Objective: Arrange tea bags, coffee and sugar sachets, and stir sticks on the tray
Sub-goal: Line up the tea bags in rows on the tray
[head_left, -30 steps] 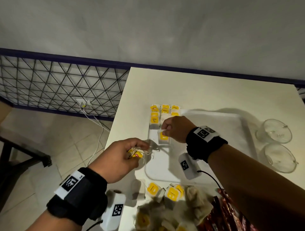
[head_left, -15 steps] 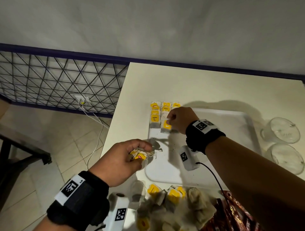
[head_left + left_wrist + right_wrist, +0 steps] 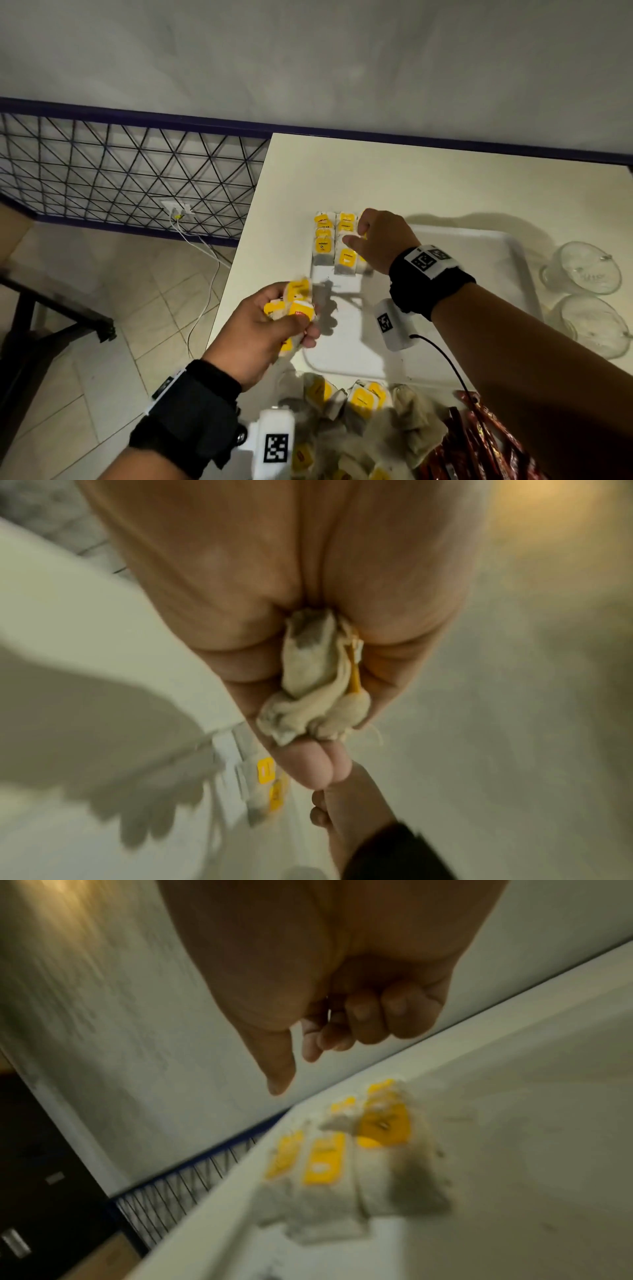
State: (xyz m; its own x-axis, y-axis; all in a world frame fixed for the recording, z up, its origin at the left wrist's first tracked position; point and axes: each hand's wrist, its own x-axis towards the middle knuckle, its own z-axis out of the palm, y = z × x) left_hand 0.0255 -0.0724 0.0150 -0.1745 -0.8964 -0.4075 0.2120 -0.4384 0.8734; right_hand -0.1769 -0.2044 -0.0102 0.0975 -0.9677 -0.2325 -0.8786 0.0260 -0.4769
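Observation:
Several yellow-tagged tea bags (image 3: 324, 241) lie in neat rows at the far left corner of the white tray (image 3: 486, 236). My right hand (image 3: 354, 234) hovers just above those rows (image 3: 323, 1158), fingers curled in and thumb out, and holds nothing (image 3: 301, 1053). My left hand (image 3: 301, 318) is above the tray's left edge and grips a bunch of tea bags (image 3: 318, 683) in its curled fingers. In the left wrist view the laid rows (image 3: 267, 775) and my right hand (image 3: 346, 804) show beyond the bunch.
A loose pile of tea bags (image 3: 359, 401) and red sachets (image 3: 479, 445) lie at the table's near edge. Two glass cups (image 3: 582, 267) (image 3: 596, 325) stand right of the tray. The table's left edge drops to a tiled floor (image 3: 102, 342).
My right hand carried a tea bag up the tray to the rows, laid it there and let go. My left hand turned and lifted slightly, still gripping its bunch.

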